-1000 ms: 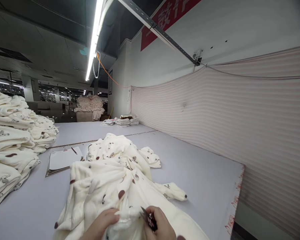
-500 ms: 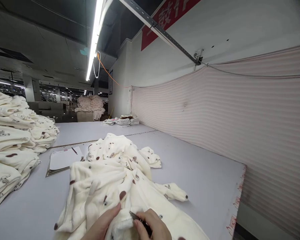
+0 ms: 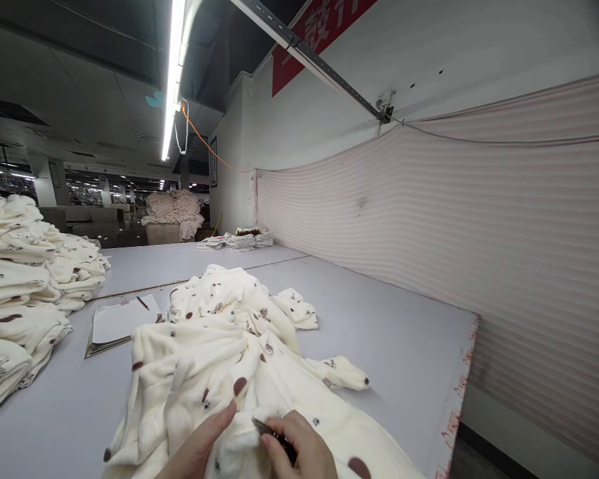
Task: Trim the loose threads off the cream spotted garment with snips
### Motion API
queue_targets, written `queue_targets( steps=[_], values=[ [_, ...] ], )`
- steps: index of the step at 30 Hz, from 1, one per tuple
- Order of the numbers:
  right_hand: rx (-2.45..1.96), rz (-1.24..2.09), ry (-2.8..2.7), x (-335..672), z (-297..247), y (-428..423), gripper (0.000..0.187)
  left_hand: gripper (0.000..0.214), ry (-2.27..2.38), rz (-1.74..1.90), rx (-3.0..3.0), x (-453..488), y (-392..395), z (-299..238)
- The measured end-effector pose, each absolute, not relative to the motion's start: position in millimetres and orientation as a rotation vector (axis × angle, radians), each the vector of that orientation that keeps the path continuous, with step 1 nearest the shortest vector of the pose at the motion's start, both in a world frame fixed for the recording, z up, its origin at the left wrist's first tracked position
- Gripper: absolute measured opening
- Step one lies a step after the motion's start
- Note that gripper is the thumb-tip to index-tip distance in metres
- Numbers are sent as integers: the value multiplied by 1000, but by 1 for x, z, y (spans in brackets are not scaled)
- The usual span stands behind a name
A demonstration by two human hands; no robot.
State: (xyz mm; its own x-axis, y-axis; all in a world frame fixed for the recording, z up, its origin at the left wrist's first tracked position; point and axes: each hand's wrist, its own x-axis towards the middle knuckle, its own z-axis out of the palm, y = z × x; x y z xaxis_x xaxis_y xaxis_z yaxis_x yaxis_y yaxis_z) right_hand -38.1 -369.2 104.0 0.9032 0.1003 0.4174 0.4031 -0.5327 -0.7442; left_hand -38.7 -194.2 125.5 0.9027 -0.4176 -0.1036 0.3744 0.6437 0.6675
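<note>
A cream fleece garment point(image 3: 214, 359) with brown spots and small prints lies crumpled on the grey table point(image 3: 394, 346) in front of me. My left hand point(image 3: 199, 449) pinches a fold of it near the bottom edge of the view. Right beside it, my right hand point(image 3: 299, 449) grips small dark thread snips point(image 3: 267, 429), whose tip touches the same fold. Both wrists are cut off by the frame.
Tall stacks of folded cream garments point(image 3: 20, 286) fill the left side. A clipboard of papers with a pen point(image 3: 117, 319) lies behind the garment. Small folded stacks point(image 3: 242, 239) sit far back, and a striped fabric wall point(image 3: 479, 233) runs along the table's right edge.
My left hand slid its fingers up over the fold. My right hand turned the snips so the tip now points left into the fabric. The view shifted slightly right.
</note>
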Motion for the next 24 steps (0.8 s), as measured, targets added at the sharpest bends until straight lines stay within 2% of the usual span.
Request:
queue_targets(
  steps=[5, 7, 10, 12, 13, 14, 15, 16, 17, 19, 24],
  values=[
    [-1966, -467, -269, -43, 104, -384, 28, 38, -15, -255, 1200, -35, -180, 132],
    [-1843, -551, -178, -49, 101, -399, 27, 36, -20, -113, 1173, -30, -165, 145],
    [-1681, -603, 89, -58, 95, -422, 36, 18, -146, -12, 1095, -24, -162, 158],
    [-1602, -581, 199, -61, 90, -431, 44, 19, -272, 32, 1450, -24, -182, 153],
    [-1571, -566, 209, -62, 89, -433, 46, 12, -340, 30, 1700, -25, -197, 146],
    [-1546, -551, 194, -62, 87, -433, 48, 16, -425, 7, 1922, -28, -214, 138],
    [-1526, -534, 174, -63, 86, -433, 48, 31, -508, -42, 2073, -30, -230, 130],
    [-1513, -517, 155, -63, 84, -433, 49, 34, -555, -64, 2127, -31, -244, 123],
    [-1507, -503, 143, -64, 83, -433, 49, 28, -583, -71, 2135, -32, -253, 119],
    [-1514, -485, 136, -68, 78, -436, 51, 14, -506, -35, 2058, -30, -255, 120],
    [-1638, -466, 149, -82, 53, -441, 51, 39, -181, 34, 1521, -12, -191, 158]
  ],
)
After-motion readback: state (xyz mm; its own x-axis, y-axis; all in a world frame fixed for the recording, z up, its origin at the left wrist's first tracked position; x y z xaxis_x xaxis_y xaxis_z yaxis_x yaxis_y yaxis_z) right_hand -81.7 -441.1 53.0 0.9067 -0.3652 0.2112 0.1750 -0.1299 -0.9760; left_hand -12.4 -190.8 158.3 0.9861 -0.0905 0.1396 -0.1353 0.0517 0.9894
